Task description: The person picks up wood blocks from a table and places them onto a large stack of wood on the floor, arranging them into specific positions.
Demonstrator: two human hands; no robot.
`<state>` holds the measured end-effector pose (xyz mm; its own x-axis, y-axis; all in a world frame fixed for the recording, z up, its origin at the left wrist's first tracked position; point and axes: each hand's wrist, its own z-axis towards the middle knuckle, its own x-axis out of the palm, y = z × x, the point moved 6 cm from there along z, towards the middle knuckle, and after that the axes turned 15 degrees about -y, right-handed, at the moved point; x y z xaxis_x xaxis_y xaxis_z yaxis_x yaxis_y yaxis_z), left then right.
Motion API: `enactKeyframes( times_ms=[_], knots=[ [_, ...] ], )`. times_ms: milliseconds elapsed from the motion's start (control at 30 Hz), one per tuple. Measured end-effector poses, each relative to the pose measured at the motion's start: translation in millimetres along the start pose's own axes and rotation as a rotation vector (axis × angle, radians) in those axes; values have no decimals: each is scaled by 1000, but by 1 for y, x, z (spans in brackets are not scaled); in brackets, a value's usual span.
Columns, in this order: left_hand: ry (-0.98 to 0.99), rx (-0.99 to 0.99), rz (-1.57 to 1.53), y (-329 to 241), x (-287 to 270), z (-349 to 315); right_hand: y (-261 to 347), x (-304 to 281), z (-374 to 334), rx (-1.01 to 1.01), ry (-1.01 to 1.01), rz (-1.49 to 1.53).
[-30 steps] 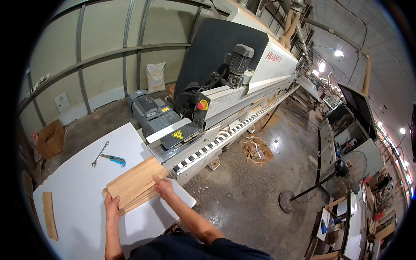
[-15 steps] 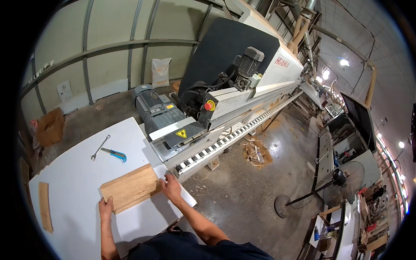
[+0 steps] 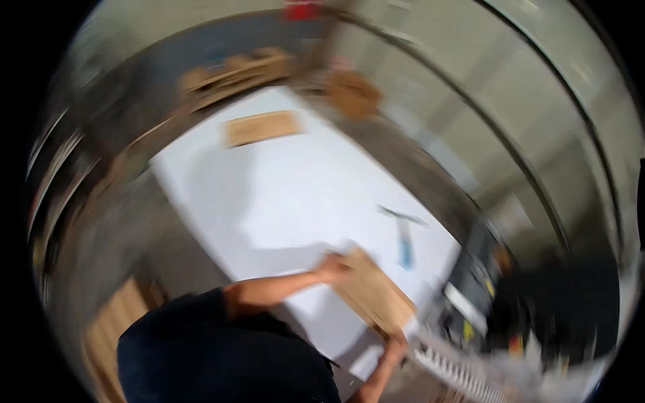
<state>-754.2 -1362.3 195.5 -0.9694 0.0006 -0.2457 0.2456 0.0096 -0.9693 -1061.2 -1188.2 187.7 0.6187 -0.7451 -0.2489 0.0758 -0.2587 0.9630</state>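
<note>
Between my hands, a stack of light wooden boards lies over the white tabletop, its edges smeared by motion. My left hand is closed on the end nearer the table's middle. At the opposite end, by the table's corner, my right hand grips the boards too; its fingers are blurred. Just beyond the boards lie a blue utility knife and a wrench. A separate wooden piece rests at the table's far end.
Beside the right corner stands a machine with a roller track and a dark panel. A cardboard box sits on the floor near the wall. Wooden panels stand at lower left, and stacked wood lies past the table.
My view has swung left, bringing the table's far end and lower-left panels into sight and smearing everything. Both hands remain on the boards.
</note>
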Motion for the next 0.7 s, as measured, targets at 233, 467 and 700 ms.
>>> enactKeyframes(
  times_ms=[233,467,700],
  knots=[
    [-192,-137,323,17,6,-29,-43,35,-32,136,344,-221],
    [-142,-290,293,7,38,-5,-4,72,-13,11,607,-430],
    [-62,-155,246,-11,24,-13,14,73,-1,-25,619,-466]
  ],
)
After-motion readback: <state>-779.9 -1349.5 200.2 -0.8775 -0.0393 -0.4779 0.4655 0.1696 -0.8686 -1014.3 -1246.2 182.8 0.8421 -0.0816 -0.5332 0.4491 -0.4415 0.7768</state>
